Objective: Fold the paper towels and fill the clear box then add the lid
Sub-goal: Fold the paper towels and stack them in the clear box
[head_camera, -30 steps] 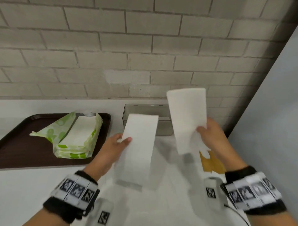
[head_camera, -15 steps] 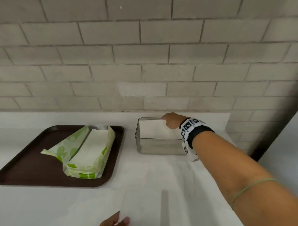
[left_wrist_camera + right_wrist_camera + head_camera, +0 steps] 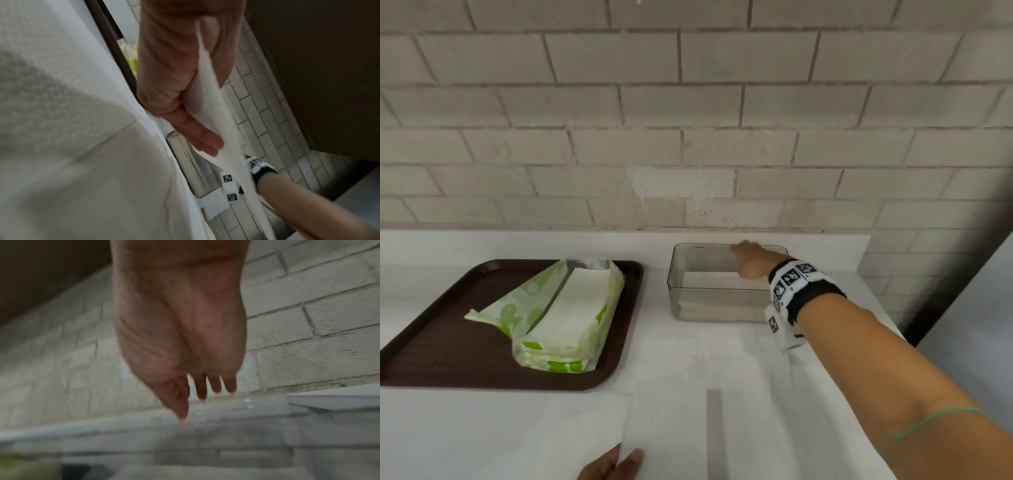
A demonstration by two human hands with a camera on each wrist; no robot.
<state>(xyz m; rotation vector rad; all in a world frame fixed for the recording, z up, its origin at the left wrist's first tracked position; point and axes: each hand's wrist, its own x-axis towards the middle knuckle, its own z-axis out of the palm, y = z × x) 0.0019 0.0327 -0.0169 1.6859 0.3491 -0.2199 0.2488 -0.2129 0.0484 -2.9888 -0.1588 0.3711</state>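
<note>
A white counter (image 3: 465,428) runs back to a grey block wall (image 3: 688,137); I work it near to far. Nearest, my left hand (image 3: 176,91) pinches a folded paper towel (image 3: 213,113) between thumb and fingers, thin, soft and faintly embossed; it hangs as a limp strip. Left of centre, a dark brown tray (image 3: 431,349) carries the opened green-printed pack (image 3: 565,318) of flat sheets. Farther right, the clear box (image 3: 688,284) stands by the wall, rigid, round-cornered, with white towels stacked low inside. A second ago my right hand (image 3: 751,262) held a towel aloft; now it hovers over the box, fingers straight and loose, holding nothing; I judge that sheet delivered and mine next. I see no lid.
</note>
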